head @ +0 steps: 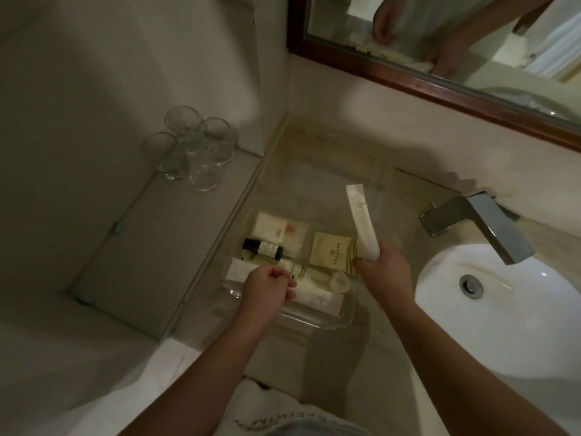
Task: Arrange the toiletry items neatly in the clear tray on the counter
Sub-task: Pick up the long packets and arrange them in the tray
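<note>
The clear tray (314,320) lies on the beige counter left of the sink. Inside it are a dark small bottle (262,247), a white wrapped packet (271,229), a tan sachet (333,251), a round white cap-like item (340,281) and a white box (317,298). My right hand (385,269) grips the lower end of a long white sachet (361,220) that sticks up over the tray's right part. Over the tray's near left part, my left hand (267,292) pinches a small thin item that I cannot identify.
Several upturned drinking glasses (191,149) stand on a lower ledge at the left. A chrome faucet (478,223) and a white basin (503,316) lie to the right. A wood-framed mirror (440,86) hangs on the back wall.
</note>
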The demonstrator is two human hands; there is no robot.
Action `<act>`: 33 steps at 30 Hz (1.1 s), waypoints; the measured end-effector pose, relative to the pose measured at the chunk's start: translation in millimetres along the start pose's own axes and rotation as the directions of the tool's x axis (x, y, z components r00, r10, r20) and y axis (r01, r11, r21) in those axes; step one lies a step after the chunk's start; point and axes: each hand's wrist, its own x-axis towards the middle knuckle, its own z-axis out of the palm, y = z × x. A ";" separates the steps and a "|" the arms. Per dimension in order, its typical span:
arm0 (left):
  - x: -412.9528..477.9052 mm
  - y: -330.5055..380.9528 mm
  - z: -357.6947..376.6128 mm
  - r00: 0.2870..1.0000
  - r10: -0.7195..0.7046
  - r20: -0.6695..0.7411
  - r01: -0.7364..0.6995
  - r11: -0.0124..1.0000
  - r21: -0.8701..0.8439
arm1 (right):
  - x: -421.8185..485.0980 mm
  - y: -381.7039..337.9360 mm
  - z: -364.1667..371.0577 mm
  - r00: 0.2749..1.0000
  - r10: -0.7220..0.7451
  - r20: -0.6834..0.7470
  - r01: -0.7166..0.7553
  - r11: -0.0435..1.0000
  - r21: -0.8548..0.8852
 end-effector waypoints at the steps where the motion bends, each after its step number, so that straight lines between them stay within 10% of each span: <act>1: -0.8 1.6 0.5 1.000 0.018 -0.001 -0.018 1.000 0.021 | 0.9 -0.7 0.6 1.000 -0.007 0.001 0.007 1.000 -0.011; 6: -2.7 1.6 2.3 0.984 0.181 0.001 -0.175 0.953 0.247 | 3.4 -0.3 0.9 0.999 0.015 0.037 -0.017 0.999 0.033; 11: 4.0 5.4 20.6 0.655 0.687 0.315 -0.621 0.253 0.742 | -0.4 -6.2 -9.6 0.981 0.057 0.187 -0.104 0.963 0.250; 14: 15.0 28.0 28.7 0.565 0.767 0.303 -0.624 0.157 0.766 | -2.3 -7.1 -17.3 0.957 0.057 0.284 -0.153 0.932 0.329; 17: 22.4 45.2 29.6 0.625 0.739 0.251 -0.619 0.273 0.736 | -1.7 -10.1 -26.2 0.964 0.038 0.264 -0.152 0.890 0.431; 20: 18.1 46.4 32.4 0.881 0.465 0.083 -0.458 0.798 0.392 | -0.7 -9.6 -32.7 0.974 0.030 0.223 -0.146 0.839 0.524; 22: 11.5 46.6 33.6 0.974 0.206 0.098 -0.212 0.976 0.055 | -0.1 -6.6 -33.1 0.977 0.044 0.209 -0.138 0.876 0.463; 33: 3.9 37.1 44.7 0.969 -0.039 0.244 0.086 0.979 -0.185 | -9.4 -0.3 -15.8 0.964 0.023 0.266 -0.113 0.938 0.328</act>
